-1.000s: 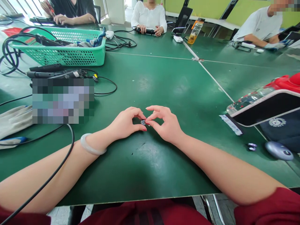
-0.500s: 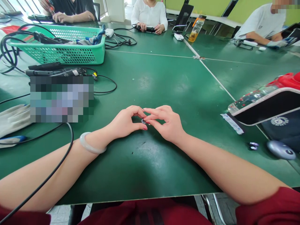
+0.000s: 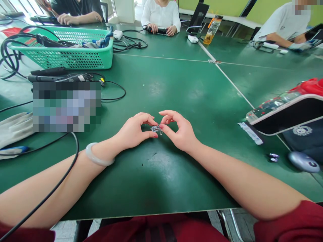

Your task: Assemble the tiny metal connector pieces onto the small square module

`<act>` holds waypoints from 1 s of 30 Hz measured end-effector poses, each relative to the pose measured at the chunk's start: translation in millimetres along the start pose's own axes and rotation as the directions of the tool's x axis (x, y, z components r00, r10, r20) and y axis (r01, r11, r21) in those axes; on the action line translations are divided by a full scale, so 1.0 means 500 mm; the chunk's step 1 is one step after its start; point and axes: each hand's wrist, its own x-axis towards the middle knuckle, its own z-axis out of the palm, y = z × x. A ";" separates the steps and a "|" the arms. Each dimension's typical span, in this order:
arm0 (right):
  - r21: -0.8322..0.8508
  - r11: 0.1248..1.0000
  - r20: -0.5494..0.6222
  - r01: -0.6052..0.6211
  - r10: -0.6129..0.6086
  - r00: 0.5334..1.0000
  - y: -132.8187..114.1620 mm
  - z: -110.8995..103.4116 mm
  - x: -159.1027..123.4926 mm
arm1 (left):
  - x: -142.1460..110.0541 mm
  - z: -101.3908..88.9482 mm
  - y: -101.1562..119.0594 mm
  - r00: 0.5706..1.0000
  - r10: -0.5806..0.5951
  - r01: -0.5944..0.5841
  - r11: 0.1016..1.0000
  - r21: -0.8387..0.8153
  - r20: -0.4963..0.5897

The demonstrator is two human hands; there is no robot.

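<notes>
My left hand and my right hand meet at the middle of the green table. Both pinch a small clear, glittery piece between thumb and forefinger, just above the table top. It is too small to name for sure. A pale bangle circles my left wrist. My forearms rest on the table and red sleeves show at the bottom edge.
A green basket of tools and cables stands at the back left, with black cables in front. A white glove lies left. A phone, two small beads and a mouse lie right. Three other people sit at the far side.
My right hand's fingers have spread a little and the small clear piece now shows more plainly between the two pinches. Both arms stay where they were.
</notes>
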 end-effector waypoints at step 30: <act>-0.345 0.912 0.228 0.222 -0.148 0.962 0.007 0.006 -0.001 | 0.010 -0.002 -0.015 0.982 -0.154 0.161 0.985 0.064 -0.105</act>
